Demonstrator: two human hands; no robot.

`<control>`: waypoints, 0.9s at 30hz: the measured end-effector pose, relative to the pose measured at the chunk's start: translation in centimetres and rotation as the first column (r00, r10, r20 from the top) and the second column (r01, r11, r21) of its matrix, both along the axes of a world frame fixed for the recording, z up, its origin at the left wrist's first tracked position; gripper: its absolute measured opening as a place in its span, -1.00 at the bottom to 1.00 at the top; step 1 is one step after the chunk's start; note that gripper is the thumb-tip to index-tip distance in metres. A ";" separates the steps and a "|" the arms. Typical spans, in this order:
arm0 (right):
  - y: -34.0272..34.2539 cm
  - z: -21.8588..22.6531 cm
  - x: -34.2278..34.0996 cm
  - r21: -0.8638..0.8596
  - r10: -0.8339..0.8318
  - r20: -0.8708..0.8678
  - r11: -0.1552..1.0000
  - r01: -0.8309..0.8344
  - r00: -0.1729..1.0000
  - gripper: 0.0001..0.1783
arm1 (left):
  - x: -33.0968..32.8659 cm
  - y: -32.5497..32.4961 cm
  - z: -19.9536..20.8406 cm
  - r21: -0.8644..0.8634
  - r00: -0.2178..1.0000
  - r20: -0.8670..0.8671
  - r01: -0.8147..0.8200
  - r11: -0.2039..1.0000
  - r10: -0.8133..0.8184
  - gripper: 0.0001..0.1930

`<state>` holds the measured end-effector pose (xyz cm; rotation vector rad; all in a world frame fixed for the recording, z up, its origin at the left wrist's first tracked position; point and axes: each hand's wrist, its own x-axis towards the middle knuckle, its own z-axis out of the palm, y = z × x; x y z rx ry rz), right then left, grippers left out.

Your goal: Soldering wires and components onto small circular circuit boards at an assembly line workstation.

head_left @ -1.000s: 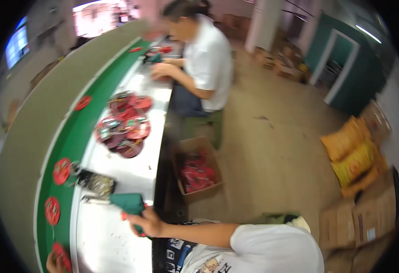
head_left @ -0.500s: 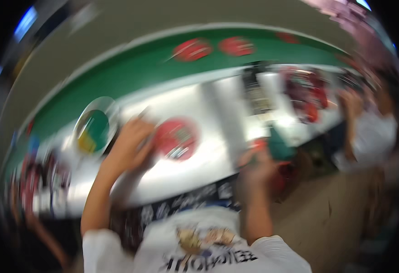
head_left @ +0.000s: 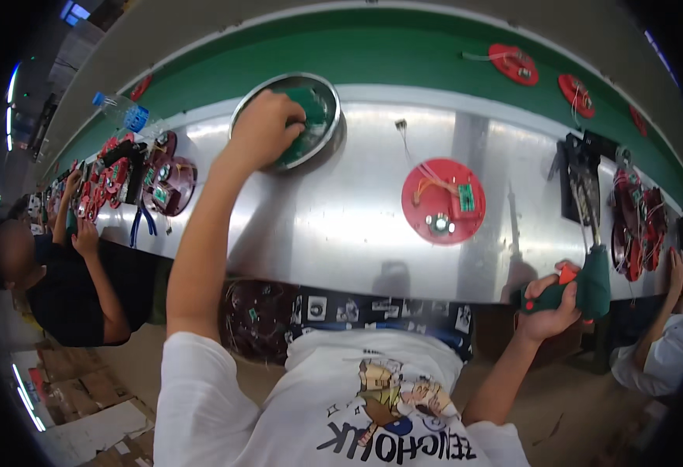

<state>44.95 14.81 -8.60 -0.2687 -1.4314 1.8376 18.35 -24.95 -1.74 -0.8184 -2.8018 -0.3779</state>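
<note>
My left hand reaches into a round metal bowl, fingers bent and pinched together. What they hold, if anything, is hidden; the inside of the bowl looks green with small shiny bits. At the right, my right hand is wrapped round the grip of a dark green power screwdriver with a red trigger, its thin shaft pointing away from me over the bench. Between my hands a red disc lies flat on the metal, carrying a small green circuit board and thin wires, one ending in a small connector.
Behind the metal bench top runs a green belt carrying several red discs. Dark red assemblies, blue-handled pliers and a plastic bottle stand left. A black fixture is right. Co-workers sit on both sides.
My view has swung left and sharpened from a blur. My left hand has gone from beside the red disc into the bowl. My right hand keeps the power screwdriver.
</note>
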 end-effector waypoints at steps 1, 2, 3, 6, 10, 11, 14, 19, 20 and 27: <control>-0.6 0.8 -0.1 0.008 -0.036 0.016 0.999 0.036 0.999 -0.61 | 0.0 0.2 -0.2 -0.091 0.999 0.045 0.009 0.996 -0.004 -0.87; -0.6 1.3 0.0 0.057 -0.008 0.018 0.998 0.007 1.000 -0.60 | -0.3 0.8 -0.1 -0.097 0.997 0.073 0.022 0.995 -0.015 -0.87; -0.6 1.1 0.0 0.064 -0.026 0.024 0.998 0.024 0.999 -0.60 | -0.8 1.0 -0.3 -0.090 0.996 0.079 0.040 0.995 -0.033 -0.87; -0.4 0.6 0.0 -0.002 -0.004 0.010 1.000 0.004 1.000 -0.57 | -2.1 0.1 -1.5 -0.190 0.991 0.057 0.127 0.974 -0.118 -0.91; -0.4 0.4 -0.5 -0.008 0.080 -0.034 0.997 -0.081 0.996 -0.57 | -1.3 0.1 0.1 -0.039 0.982 0.046 0.186 0.982 -0.184 -0.96; -0.9 0.8 -0.4 0.011 0.083 -0.020 0.997 -0.083 0.996 -0.55 | -1.0 0.4 0.2 0.116 0.978 -0.033 0.207 0.971 -0.204 -0.96; 0.1 1.0 0.8 0.091 0.292 0.050 0.951 -0.296 0.955 -0.46 | 1.6 2.2 1.2 0.314 0.963 -0.173 0.255 0.915 -0.209 -0.92; 0.7 0.7 2.4 0.212 0.380 0.129 0.892 -0.400 0.916 -0.36 | 11.2 12.0 0.6 0.521 0.942 -0.122 0.330 0.787 -0.314 -0.85; 0.6 0.8 2.7 0.223 0.382 0.168 0.883 -0.413 0.909 -0.37 | 12.4 13.7 -0.1 0.552 0.942 -0.101 0.320 0.770 -0.319 -0.85; -1.4 0.3 2.9 0.239 0.352 0.252 0.880 -0.410 0.901 -0.41 | 13.1 17.2 -4.2 0.557 0.986 -0.137 0.153 0.816 -0.091 -0.94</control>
